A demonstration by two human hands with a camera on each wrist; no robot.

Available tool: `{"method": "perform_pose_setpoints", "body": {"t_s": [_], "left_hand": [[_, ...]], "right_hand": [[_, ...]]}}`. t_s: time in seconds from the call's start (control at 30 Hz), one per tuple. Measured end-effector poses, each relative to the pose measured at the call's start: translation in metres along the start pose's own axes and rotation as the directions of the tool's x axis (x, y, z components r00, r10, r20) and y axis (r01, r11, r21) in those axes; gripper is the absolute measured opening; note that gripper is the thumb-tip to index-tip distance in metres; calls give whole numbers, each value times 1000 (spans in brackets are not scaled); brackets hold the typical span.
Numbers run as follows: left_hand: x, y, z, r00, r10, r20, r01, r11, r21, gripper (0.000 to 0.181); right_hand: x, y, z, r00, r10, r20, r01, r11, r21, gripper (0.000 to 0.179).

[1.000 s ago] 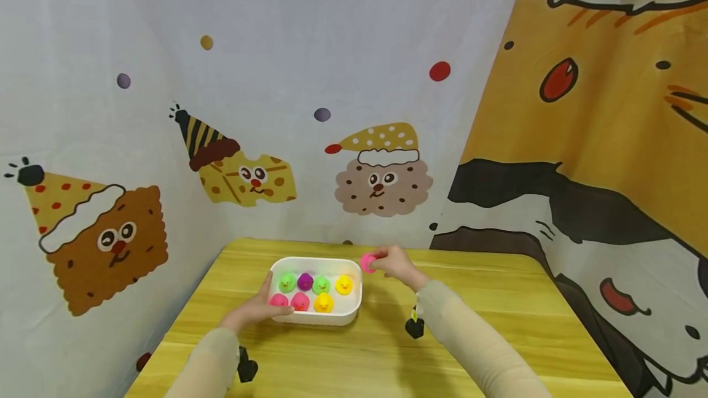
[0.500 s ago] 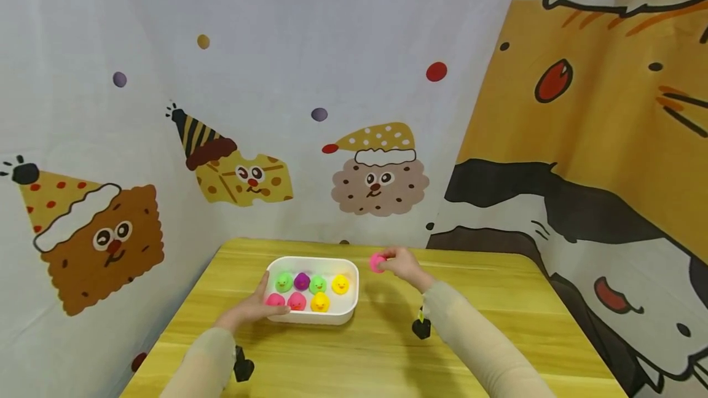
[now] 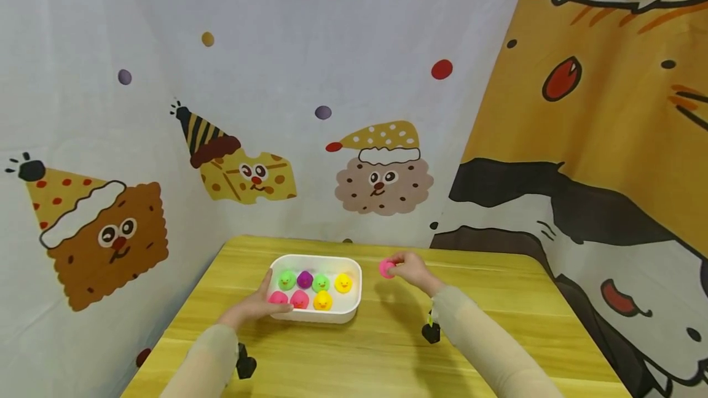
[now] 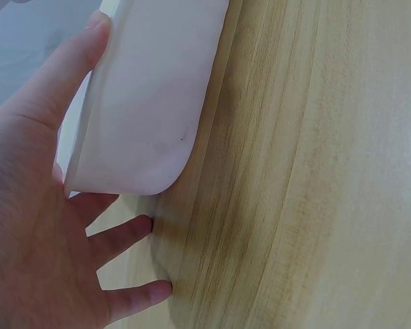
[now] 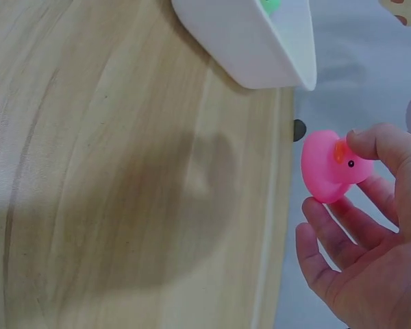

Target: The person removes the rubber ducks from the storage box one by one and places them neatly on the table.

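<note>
above the table [image 3: 332, 361], right of the tray [image 3: 326, 317], the right hand [image 3: 412, 270] pinches a pink duck [image 5: 321, 166], best held lightly but securely, while the left hand [image 3: 254, 308] grips the tray's left end.

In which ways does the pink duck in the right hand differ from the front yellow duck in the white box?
Colour: the pink duck is pink, the front yellow duck yellow.
Place: the right hand pinches the pink duck outside the white box; the front yellow duck sits inside it, with no hand holding it.
Both share the same toy-duck shape.
</note>
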State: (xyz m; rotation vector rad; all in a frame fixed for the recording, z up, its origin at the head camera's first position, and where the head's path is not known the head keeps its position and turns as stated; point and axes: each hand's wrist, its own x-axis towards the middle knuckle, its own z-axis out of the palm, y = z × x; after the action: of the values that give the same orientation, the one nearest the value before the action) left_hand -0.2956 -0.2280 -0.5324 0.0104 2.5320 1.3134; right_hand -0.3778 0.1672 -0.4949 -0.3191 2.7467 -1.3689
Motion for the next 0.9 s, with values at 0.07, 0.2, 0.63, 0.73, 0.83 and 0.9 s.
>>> {"method": "perform_pose_setpoints", "body": {"t_s": [0.07,0.2,0.63,0.73,0.83,0.9], "left_hand": [[0,1,0,1000,-3,-1,3,1000,3,121],[1,0,0,1000,-3,2,3,1000,1,121],[1,1,0,1000,-4,4,4,1000,20,122],[1,2,0,1000,-14,12,14,1000,19,122],[1,2,1,1000,-14,14,14,1000,14,124],[0,2,1,1000,-10,13,10,1000,10,124]], "right_hand": [[0,3,1,1000,-4,4,4,1000,16,22],[1,12,5,1000,4,-8,-4,1000,24,22],[-5,35,17,1000,26,-6,-26,999,24,23],[-7,38,15,1000,-17,7,16,999,33,26],[-8,40,15,998,-68,18,68,997,23,28],[-7,42,17,997,-69,19,69,998,13,29]]}}
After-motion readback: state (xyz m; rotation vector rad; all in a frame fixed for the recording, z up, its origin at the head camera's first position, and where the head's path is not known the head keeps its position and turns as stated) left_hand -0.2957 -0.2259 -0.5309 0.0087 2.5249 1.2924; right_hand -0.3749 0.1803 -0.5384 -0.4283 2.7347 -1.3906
